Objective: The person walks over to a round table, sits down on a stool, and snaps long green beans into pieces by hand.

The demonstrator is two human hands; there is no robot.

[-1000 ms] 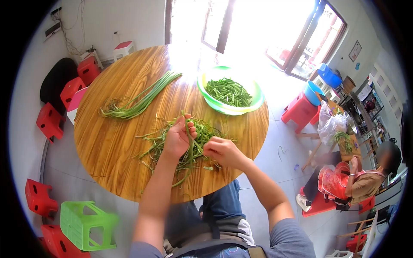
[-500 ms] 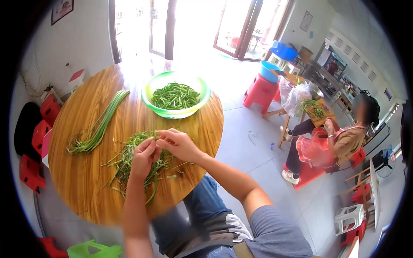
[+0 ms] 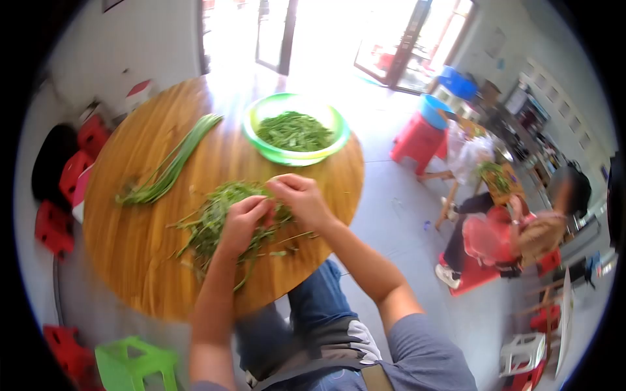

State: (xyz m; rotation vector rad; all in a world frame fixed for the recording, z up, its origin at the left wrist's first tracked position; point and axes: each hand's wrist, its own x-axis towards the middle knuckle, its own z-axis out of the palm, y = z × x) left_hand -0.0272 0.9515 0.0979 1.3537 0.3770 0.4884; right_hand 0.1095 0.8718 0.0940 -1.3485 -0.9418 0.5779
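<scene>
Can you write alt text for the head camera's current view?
A person's left grip and right grip are close together over a loose pile of green stems on a round wooden table. Behind the pile are a green bowl of greens and, to the left, a bundle of long stems; another person sits at right.

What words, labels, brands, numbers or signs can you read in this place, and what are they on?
None can be read.
Framed sheet on the wall at the right: too blurred to tell what it bears.
Dark-edged frame at the top left: cut off by the view, nothing legible.
Red apron on the seated person: blurred, no lettering can be made out.
Green-and-white plastic bowl: no lettering shows.
</scene>
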